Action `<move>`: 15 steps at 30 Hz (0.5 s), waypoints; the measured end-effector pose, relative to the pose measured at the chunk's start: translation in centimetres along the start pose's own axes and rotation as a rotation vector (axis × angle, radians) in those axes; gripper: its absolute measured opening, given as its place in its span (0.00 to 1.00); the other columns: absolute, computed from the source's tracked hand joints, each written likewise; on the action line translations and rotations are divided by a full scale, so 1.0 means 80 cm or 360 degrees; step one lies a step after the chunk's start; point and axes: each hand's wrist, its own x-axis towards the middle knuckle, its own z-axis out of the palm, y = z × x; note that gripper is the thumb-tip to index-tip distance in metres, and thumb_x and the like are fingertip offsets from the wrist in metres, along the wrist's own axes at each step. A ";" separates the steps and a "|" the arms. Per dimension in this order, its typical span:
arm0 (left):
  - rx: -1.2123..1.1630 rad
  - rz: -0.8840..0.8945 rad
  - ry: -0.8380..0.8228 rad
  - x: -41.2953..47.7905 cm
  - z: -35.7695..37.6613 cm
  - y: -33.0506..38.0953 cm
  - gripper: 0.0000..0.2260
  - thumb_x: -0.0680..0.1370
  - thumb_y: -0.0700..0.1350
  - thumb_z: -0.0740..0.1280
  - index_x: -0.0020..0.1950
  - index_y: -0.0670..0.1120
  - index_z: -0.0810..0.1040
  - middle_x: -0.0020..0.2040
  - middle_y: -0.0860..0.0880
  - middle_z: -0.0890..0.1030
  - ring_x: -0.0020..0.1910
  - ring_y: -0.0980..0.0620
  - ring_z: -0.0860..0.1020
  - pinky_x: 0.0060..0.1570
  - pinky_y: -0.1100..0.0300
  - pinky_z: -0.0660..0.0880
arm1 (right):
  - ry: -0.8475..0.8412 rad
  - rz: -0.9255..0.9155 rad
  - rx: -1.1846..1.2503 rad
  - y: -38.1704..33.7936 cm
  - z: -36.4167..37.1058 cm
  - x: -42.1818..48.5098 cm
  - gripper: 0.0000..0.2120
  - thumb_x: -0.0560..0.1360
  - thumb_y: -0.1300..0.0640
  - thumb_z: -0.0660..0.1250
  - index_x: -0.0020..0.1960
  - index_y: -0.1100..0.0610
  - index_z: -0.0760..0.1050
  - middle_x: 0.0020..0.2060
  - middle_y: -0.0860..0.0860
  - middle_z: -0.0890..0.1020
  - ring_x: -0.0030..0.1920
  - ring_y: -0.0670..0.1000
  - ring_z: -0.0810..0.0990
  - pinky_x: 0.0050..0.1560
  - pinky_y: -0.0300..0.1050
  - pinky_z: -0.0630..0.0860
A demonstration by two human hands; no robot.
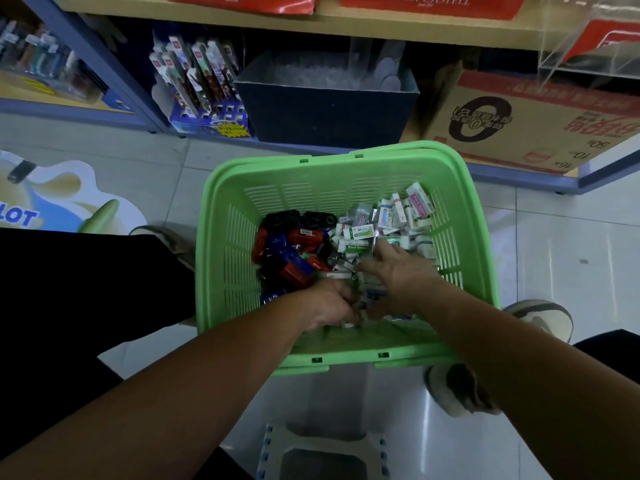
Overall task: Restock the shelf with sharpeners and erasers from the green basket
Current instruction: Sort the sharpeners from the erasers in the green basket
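**Both hands down in the green basket**

The green basket (398, 147) sits on the floor (571, 237), right in front of the shelf (512, 173). Inside it, red, blue & black sharpeners (287, 244) are piled on the left. Erasers (388, 220) in white wrappers are piled on the right. The two piles meet in the middle.

The L hand (329, 306) is low in the basket, on the near side. Its fingers are curled under & small white bits peek out between them, so it grips a few erasers. The hand hides how many.

The R hand (398, 271) lies on the eraser pile w/ its thumb stuck out to the left. Its fingers (391, 252) dip into the pile & the tips are hidden. I can't tell if they are apart or clamped on anything.

Both arms cover the near part of the piles.

On the shelf, a dark box (329, 109) holds something clear, too blurry to name. A cardboard box (519, 126) is beside it, w/ a clear stand in front of its top right. A rack of pens (204, 84) on the left is blurry too.

A stool (325, 455) is cut off at the bottom edge. One shoe (540, 317) sticks out past the R arm.
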 end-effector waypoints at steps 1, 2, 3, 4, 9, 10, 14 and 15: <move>0.0057 -0.0019 0.0010 0.000 -0.001 0.000 0.22 0.74 0.36 0.78 0.66 0.42 0.79 0.59 0.47 0.83 0.51 0.52 0.82 0.59 0.55 0.81 | -0.0025 -0.0004 -0.0079 0.003 0.000 0.001 0.47 0.66 0.35 0.79 0.80 0.40 0.60 0.76 0.55 0.59 0.73 0.57 0.67 0.69 0.57 0.75; 0.0102 -0.0030 0.0023 0.001 -0.004 0.000 0.20 0.74 0.38 0.78 0.65 0.41 0.80 0.57 0.48 0.83 0.48 0.53 0.82 0.57 0.56 0.81 | -0.0040 -0.0022 -0.0184 0.005 0.002 0.001 0.45 0.68 0.38 0.79 0.79 0.42 0.62 0.77 0.55 0.58 0.73 0.57 0.67 0.69 0.57 0.76; 0.0146 -0.0025 0.0034 0.002 -0.006 0.000 0.18 0.75 0.40 0.78 0.63 0.41 0.81 0.54 0.50 0.83 0.47 0.53 0.82 0.55 0.58 0.82 | -0.0030 -0.0043 -0.0276 0.006 0.003 0.001 0.42 0.69 0.41 0.80 0.78 0.44 0.66 0.77 0.54 0.58 0.73 0.56 0.67 0.67 0.56 0.77; 0.0223 -0.0004 0.0038 0.004 -0.009 -0.001 0.16 0.75 0.42 0.78 0.61 0.41 0.83 0.52 0.50 0.83 0.48 0.52 0.83 0.53 0.57 0.82 | -0.0011 -0.0056 -0.0337 0.006 0.005 0.002 0.37 0.71 0.45 0.80 0.76 0.45 0.69 0.77 0.54 0.59 0.72 0.56 0.67 0.65 0.55 0.79; 0.0493 0.0041 -0.0049 0.003 -0.013 -0.005 0.14 0.80 0.51 0.72 0.64 0.47 0.84 0.64 0.49 0.82 0.60 0.50 0.78 0.67 0.54 0.75 | -0.0012 -0.0054 -0.0435 0.008 -0.003 -0.002 0.26 0.75 0.51 0.77 0.71 0.50 0.75 0.74 0.55 0.65 0.67 0.55 0.73 0.62 0.55 0.81; 0.0505 0.0042 -0.0087 0.003 -0.014 -0.005 0.15 0.81 0.50 0.71 0.66 0.48 0.83 0.67 0.49 0.80 0.63 0.49 0.77 0.69 0.54 0.73 | 0.0009 -0.0065 -0.0483 0.010 -0.006 -0.004 0.23 0.76 0.54 0.75 0.70 0.52 0.76 0.72 0.55 0.68 0.64 0.54 0.75 0.60 0.54 0.82; 0.0503 0.0072 -0.0145 -0.003 -0.020 -0.009 0.15 0.82 0.47 0.70 0.68 0.51 0.82 0.73 0.49 0.75 0.70 0.48 0.73 0.71 0.55 0.68 | 0.0019 -0.0150 -0.0496 0.020 -0.010 -0.010 0.16 0.79 0.57 0.72 0.66 0.53 0.78 0.63 0.54 0.76 0.57 0.53 0.79 0.61 0.51 0.81; 0.0533 0.0089 -0.0133 -0.002 -0.020 -0.010 0.15 0.82 0.47 0.70 0.68 0.51 0.82 0.73 0.49 0.75 0.70 0.48 0.73 0.71 0.55 0.68 | -0.0011 -0.0140 -0.0392 0.023 -0.012 -0.010 0.17 0.79 0.57 0.73 0.67 0.51 0.78 0.64 0.53 0.77 0.58 0.52 0.79 0.62 0.50 0.80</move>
